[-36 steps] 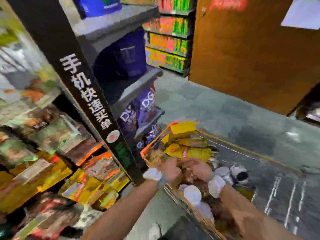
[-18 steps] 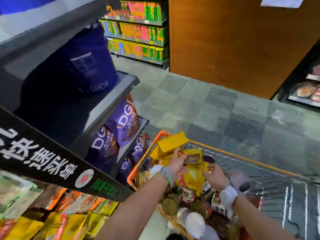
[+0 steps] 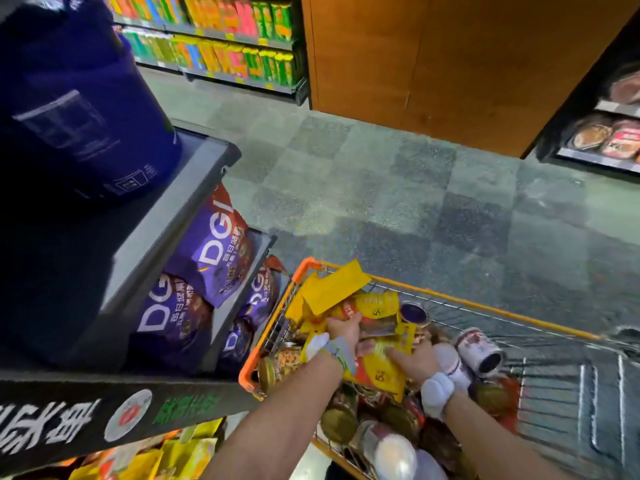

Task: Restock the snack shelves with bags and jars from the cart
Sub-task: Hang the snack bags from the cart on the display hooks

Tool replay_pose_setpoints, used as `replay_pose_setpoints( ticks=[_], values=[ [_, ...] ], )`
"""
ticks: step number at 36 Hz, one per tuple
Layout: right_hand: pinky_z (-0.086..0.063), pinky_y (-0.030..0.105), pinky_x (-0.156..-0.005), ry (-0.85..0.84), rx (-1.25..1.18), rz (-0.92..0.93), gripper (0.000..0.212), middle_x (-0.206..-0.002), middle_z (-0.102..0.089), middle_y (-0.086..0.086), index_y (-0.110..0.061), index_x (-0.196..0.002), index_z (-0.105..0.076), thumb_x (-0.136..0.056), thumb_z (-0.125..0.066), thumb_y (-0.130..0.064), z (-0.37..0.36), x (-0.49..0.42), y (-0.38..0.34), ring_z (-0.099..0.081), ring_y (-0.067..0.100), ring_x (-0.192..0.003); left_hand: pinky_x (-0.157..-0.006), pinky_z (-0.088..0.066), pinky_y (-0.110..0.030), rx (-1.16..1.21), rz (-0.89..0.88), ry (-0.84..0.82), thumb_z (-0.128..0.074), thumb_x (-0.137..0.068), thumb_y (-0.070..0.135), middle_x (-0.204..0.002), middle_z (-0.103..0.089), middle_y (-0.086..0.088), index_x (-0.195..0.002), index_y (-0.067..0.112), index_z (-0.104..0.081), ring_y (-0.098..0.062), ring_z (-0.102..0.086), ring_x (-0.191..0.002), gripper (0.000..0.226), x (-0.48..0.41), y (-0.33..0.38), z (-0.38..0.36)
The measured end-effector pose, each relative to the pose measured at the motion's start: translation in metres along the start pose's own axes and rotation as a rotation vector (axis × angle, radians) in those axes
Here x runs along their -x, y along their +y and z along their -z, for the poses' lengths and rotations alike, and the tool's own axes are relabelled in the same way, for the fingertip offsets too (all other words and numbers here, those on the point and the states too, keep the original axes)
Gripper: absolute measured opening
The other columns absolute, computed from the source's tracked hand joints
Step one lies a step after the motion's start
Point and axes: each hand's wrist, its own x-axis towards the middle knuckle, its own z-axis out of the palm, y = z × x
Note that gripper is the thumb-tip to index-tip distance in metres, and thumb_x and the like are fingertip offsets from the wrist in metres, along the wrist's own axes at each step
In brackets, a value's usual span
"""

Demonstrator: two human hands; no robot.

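Left hand [image 3: 343, 332], right hand [image 3: 414, 363] on yellow bags [image 3: 377, 301]

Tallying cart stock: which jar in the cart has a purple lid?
The jar beside the yellow snack bags, toward the far end of the cart. Its lid is purple; the gold-lidded jars sit nearer the person.

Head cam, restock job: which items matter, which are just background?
Job: cart; yellow bags, gripped by left hand, right hand touching; jars.
Background: purple DG bags; far shelves; wooden panel.
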Motion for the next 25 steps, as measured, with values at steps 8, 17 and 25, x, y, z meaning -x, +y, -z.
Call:
replay_pose_setpoints(
  ticks=[8, 17, 25],
  values=[
    [-0.056, 0.028, -0.050, -0.110, -0.156, -0.071, 0.070, -0.107, -0.072, 0.012, -0.007, -0.124, -0.058, -0.073, -0.085, -0.048, 0.004, 0.028, -0.005, -0.071, 0.021, -0.077, -0.041, -0.054, -0.033, -0.109, 0.068, -0.021, -0.055, -0.099, 0.053, -0.089, -0.072, -0.019, -0.136, 0.004, -0.043, -0.032, -0.069, -0.056, 0.063, -0.005, -0.003, 0.003],
    [-0.062, 0.048, -0.065, -0.235, -0.226, -0.170, 0.106, -0.111, -0.072, 0.013, -0.012, -0.121, -0.057, -0.033, -0.099, -0.053, 0.038, 0.020, 0.037, -0.074, 0.031, -0.089, -0.068, -0.057, -0.033, -0.162, -0.004, 0.049, -0.064, -0.095, 0.029, -0.092, -0.059, -0.007, -0.125, 0.004, -0.048, -0.018, -0.058, -0.071, 0.042, -0.022, -0.019, 0.001],
    [-0.062, 0.046, -0.069, -0.210, -0.196, -0.178, 0.069, -0.099, -0.077, 0.009, -0.012, -0.115, -0.067, -0.059, -0.095, -0.041, 0.055, 0.031, 0.030, -0.075, 0.030, -0.086, -0.046, -0.054, -0.026, 0.177, -0.020, 0.138, -0.064, -0.095, 0.000, -0.111, -0.058, -0.022, -0.100, 0.007, -0.045, -0.026, -0.059, -0.076, 0.021, -0.032, -0.023, -0.002]
  ],
)
